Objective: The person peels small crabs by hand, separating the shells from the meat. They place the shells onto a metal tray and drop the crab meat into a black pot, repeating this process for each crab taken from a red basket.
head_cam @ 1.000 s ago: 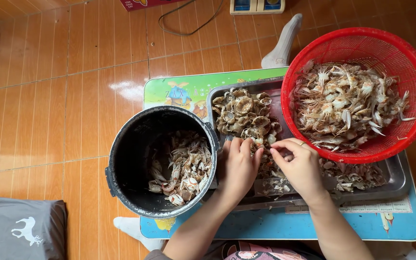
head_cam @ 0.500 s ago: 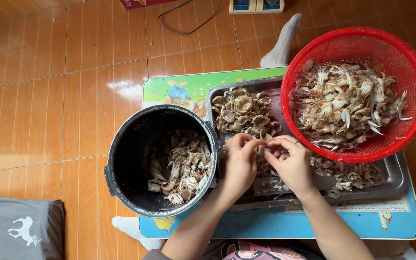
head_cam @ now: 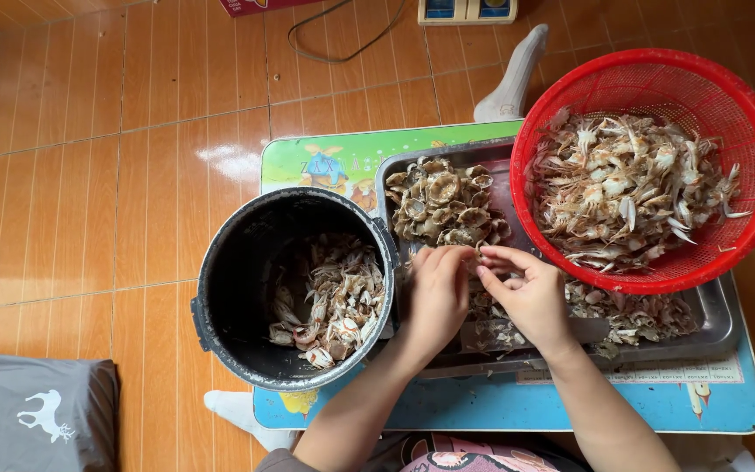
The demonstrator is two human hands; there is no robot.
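Pale, brittle shell: a small crab piece point(head_cam: 475, 259) pinched between the fingertips of the left hand point(head_cam: 434, 293) and the right hand point(head_cam: 526, 297), both sets of fingers closed together on it, above the steel tray point(head_cam: 718, 319). Just beyond the fingertips, a heap of cleaned crab shells point(head_cam: 443, 205) on the tray; under the palms, scattered crab scraps point(head_cam: 631, 315). Left of the left hand, touching the tray's edge, a black pot point(head_cam: 238, 262) holding discarded shell bits point(head_cam: 334, 301). Beyond the right fingers, a red basket point(head_cam: 744, 131) piled with small crabs point(head_cam: 631, 188), resting on the tray's far corner. All on a low colourful table point(head_cam: 727, 402) over a wooden floor point(head_cam: 89, 175).

Seemingly mid-peel, pulling the piece apart. Next calls for a firm pinch and a careful twist, without crushing.
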